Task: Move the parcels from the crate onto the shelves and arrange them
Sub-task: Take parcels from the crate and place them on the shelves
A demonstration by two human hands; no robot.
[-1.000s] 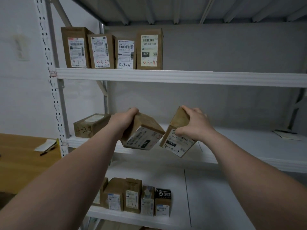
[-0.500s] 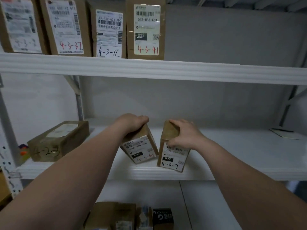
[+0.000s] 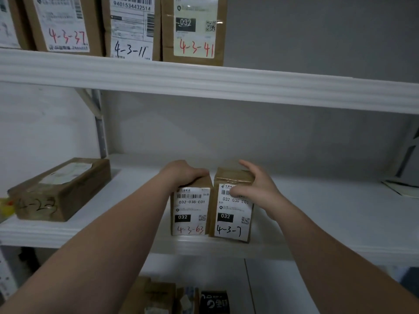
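Two small brown parcels stand upright side by side at the front of the middle shelf (image 3: 317,243). My left hand (image 3: 181,173) grips the top of the left parcel (image 3: 191,214), marked 4-3-63. The right parcel (image 3: 231,220) is marked 4-3-7. My right hand (image 3: 258,189) hovers at that parcel's upper right corner with its fingers spread and loosened, barely touching it. The crate is out of view.
A flat parcel marked 4-23 (image 3: 59,191) lies at the left end of the same shelf. Several labelled parcels (image 3: 192,30) stand on the upper shelf (image 3: 272,87). More small boxes (image 3: 176,298) sit on the lower shelf. Papers (image 3: 401,189) lie at the far right.
Both parcels came down from tilted in the air to upright on the middle shelf, pushed together. My right hand has loosened its grip and opened. The view moved closer.
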